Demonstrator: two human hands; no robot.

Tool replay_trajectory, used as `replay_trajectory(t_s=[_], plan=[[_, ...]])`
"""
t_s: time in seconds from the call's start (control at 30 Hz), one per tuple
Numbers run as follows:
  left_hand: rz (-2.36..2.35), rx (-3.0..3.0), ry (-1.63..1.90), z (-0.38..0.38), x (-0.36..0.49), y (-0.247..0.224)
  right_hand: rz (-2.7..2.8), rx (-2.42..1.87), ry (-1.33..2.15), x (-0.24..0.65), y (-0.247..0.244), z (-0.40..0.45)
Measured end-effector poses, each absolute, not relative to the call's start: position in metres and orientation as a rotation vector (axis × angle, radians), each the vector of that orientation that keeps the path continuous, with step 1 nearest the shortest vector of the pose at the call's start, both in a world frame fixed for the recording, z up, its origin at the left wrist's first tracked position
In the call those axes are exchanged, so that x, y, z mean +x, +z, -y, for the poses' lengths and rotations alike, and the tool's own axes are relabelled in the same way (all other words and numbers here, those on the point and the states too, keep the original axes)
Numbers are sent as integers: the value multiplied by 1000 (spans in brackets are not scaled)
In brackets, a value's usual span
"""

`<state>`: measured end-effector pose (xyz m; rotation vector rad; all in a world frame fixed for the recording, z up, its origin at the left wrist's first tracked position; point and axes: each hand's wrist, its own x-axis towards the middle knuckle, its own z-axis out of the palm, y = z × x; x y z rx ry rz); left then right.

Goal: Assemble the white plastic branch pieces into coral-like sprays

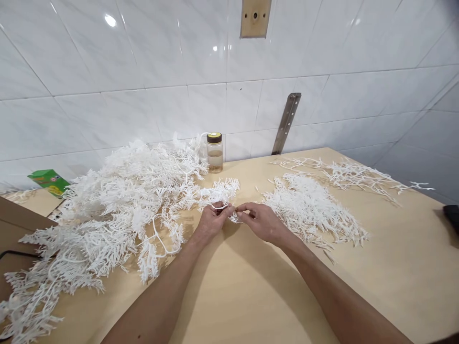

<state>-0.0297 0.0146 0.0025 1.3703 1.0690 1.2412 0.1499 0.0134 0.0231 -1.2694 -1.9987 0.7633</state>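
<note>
My left hand point(212, 220) and my right hand point(261, 222) meet at the middle of a light wooden table point(251, 291). Both pinch one white plastic sprig point(218, 192), a spiky branch whose thin stem runs between my fingertips. Its bristly end lies on the table just behind my left hand. To my left spreads a large heap of white plastic branches point(107, 210). A smaller, flatter pile of white sprigs point(311, 210) lies right beside my right hand.
A clear jar with a dark lid point(214, 152) stands by the white tiled wall. More sprigs point(358, 176) lie at the far right. A green box point(49, 182) and a brown cardboard edge point(14, 224) sit at left; a black object point(452, 213) at right.
</note>
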Motion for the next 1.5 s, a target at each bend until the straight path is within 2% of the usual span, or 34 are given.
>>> replay_trajectory(t_s=[0.23,0.57,1.07,1.3,1.5], plan=[[-1059,1362,1218,-13,-30,7,1920,-1234,1043,150,25,-12],[-1062,1348,1204,-14,-29,6,1954,-1262,1025,150,27,-10],[-1048,1358,1184,-16,-27,1,2060,-1303,386,141,10,-14],[-1203,1589,1127,-14,-27,5,2073,-1196,299,141,10,-13],[-1285,1561,1144,-17,-25,-2,2076,-1149,247,135,7,-10]])
